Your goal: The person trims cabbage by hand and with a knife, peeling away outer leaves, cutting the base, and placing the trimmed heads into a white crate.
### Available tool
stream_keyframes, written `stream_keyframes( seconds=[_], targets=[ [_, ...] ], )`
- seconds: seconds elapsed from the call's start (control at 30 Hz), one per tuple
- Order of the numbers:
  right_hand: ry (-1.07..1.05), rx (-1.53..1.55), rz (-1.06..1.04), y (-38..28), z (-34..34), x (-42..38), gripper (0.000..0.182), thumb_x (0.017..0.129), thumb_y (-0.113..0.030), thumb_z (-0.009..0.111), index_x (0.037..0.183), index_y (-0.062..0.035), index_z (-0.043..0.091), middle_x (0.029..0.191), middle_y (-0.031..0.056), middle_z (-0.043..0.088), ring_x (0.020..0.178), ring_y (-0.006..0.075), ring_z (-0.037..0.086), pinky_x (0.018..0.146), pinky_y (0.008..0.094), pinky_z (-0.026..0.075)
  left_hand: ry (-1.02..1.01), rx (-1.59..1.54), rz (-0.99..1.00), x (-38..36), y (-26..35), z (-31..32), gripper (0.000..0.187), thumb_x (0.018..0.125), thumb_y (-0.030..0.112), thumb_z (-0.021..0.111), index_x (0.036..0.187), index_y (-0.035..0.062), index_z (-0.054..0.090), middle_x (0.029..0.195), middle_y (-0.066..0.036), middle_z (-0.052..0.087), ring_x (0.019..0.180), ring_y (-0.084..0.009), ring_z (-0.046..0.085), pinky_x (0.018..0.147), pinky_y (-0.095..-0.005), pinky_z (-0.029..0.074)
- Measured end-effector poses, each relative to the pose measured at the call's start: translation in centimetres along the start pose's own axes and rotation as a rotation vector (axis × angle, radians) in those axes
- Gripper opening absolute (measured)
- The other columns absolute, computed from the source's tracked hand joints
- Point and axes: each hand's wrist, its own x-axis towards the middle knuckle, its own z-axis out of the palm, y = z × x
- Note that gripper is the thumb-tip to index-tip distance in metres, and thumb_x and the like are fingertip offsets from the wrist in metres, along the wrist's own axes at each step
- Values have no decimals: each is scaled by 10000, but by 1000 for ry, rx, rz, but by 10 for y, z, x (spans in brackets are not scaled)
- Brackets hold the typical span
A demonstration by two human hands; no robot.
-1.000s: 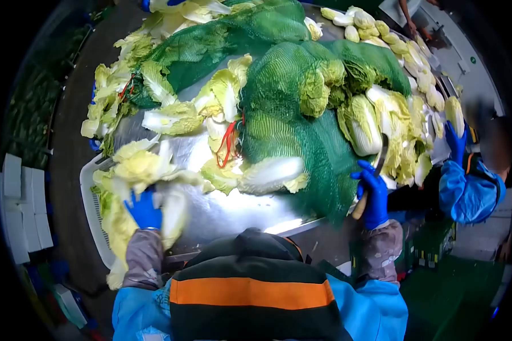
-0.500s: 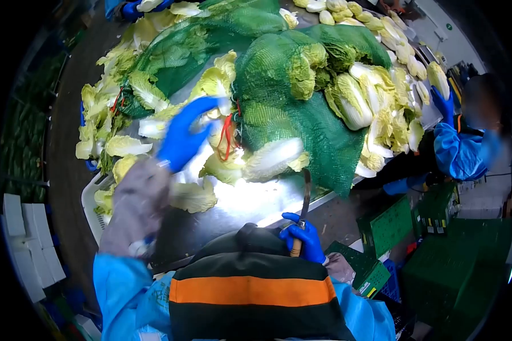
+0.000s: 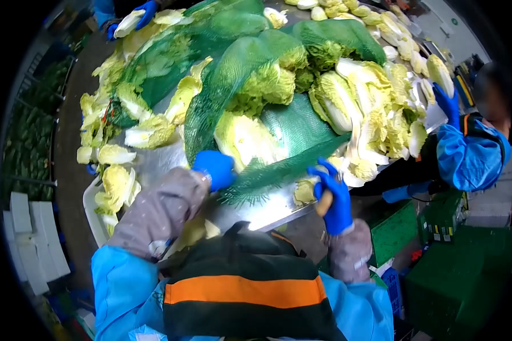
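A green mesh bag [image 3: 301, 122] lies on the metal table, its near side spread so that a napa cabbage [image 3: 244, 139] shows inside. My blue-gloved left hand [image 3: 215, 170] is closed at the near left edge of the mesh, gripping it. To the right, my right hand [image 3: 335, 199] wraps its lower fingers round the wooden handle of a knife [image 3: 324, 203]; its upper fingers reach out at the right end of the mesh. I cannot make out the knife's blade. More napa cabbages [image 3: 333, 102] lie at the bag's far right side.
Loose cabbage leaves [image 3: 151, 132] are strewn on the left. A white crate [image 3: 92, 207] stands at the table's left corner. A co-worker [image 3: 466, 148] on the right touches a cabbage; another person's gloved hands [image 3: 147, 12] hold one at the far left. Green boxes [image 3: 395, 233] stand below right.
My left hand has come down and right, onto the mesh. The bag has been drawn open, uncovering cabbage. My right hand has risen to the right with the knife.
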Motion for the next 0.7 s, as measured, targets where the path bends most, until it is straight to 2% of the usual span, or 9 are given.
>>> stream_keyframes(
  seconds=[0.13, 0.23, 0.33, 0.37, 0.4, 0.47, 0.5, 0.6, 0.7],
  targets=[
    [-266, 249, 71, -6, 35, 90, 455, 907, -237, 475, 1308, -50, 371, 1308, 164, 440, 1185, 253, 456, 948, 333, 399, 164, -160, -290, 23, 17, 49, 551, 732, 408, 583, 1037, -38, 472, 743, -235, 628, 680, -391, 625, 629, -475, 488],
    [-143, 174, 277, 36, 31, 141, 411, 909, -232, 477, 1271, -45, 426, 1270, 159, 478, 1162, 227, 478, 951, 364, 412, 163, -328, -525, 26, 28, 51, 550, 704, 362, 593, 1072, -29, 474, 799, -217, 622, 727, -361, 613, 671, -450, 486],
    [-386, 267, 421, 86, 13, 146, 401, 848, -199, 519, 1194, 1, 499, 1193, 150, 545, 1123, 289, 506, 986, 410, 386, 127, -559, -584, 68, 27, 75, 521, 673, 245, 597, 1119, 2, 481, 884, -181, 611, 803, -311, 592, 715, -413, 476],
    [-328, 119, 397, 99, 7, 143, 420, 855, -247, 516, 1191, 5, 506, 1173, 140, 559, 1083, 267, 535, 958, 386, 410, 111, -670, -570, 86, 21, 82, 523, 663, 207, 598, 1134, 12, 483, 913, -169, 607, 828, -295, 585, 729, -401, 473],
    [-253, -25, 327, 115, -2, 151, 379, 859, -291, 521, 1138, -36, 548, 1037, 112, 623, 856, 219, 613, 784, 351, 498, 101, -801, -545, 101, 13, 90, 530, 653, 168, 600, 1150, 22, 486, 941, -157, 603, 853, -278, 578, 744, -388, 470],
    [-131, -431, 321, 81, 26, 130, 314, 875, -357, 479, 954, -91, 627, 595, 1, 580, 311, 103, 317, 339, 199, 269, 95, -1101, -461, 120, -2, 109, 562, 633, 90, 602, 1181, 43, 491, 998, -133, 596, 904, -245, 564, 773, -364, 463],
    [-299, -375, 396, 94, -2, 157, 347, 880, -377, 457, 959, -82, 623, 619, 17, 589, 332, 113, 357, 357, 211, 309, 101, -1256, -401, 121, -5, 117, 585, 622, 51, 604, 1197, 53, 493, 1027, -120, 592, 929, -228, 557, 788, -352, 460],
    [-287, -448, 468, 72, 9, 152, 414, 885, -384, 431, 1129, -76, 560, 929, 58, 633, 594, 140, 532, 454, 234, 374, 231, -1726, -234, 88, 1, 110, 654, 586, -29, 598, 1225, 70, 500, 1071, -95, 586, 966, -193, 541, 805, -324, 453],
    [-346, -600, 165, 34, 25, 102, 520, 873, -346, 429, 1280, -23, 446, 1203, 152, 531, 1064, 262, 532, 866, 337, 432, 454, -2210, -82, 36, 27, 80, 687, 537, -37, 571, 1213, 60, 506, 1032, -90, 591, 927, -190, 535, 770, -313, 452]
  ],
)
